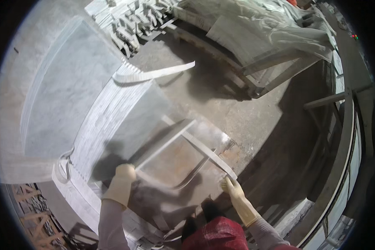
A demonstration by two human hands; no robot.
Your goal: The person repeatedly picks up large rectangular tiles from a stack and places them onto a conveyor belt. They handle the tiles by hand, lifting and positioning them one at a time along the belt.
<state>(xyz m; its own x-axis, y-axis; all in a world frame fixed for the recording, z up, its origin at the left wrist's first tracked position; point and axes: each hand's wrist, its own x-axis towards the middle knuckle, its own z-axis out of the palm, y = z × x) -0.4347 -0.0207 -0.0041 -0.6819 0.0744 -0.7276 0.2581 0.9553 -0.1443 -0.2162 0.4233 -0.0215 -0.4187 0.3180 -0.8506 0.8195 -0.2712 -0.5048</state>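
Observation:
My left hand, in a cream glove, is closed at the near end of a straight pale bar, which slants away toward the far right. In its matching glove, my right hand grips the near end of a flat pale strip. The bar and strip come close together at their far ends, making an angular outline above the floor. A thin curved band sags between them; I cannot tell how these parts join. Left of my left hand stand tightly packed flat panels with white edges.
A loose white strip juts from the packed panels. A large grey panel lies at the left. Far off are a sheet-covered rack and heaped white strips. Wooden frames are at lower left; a long rail curves along the right.

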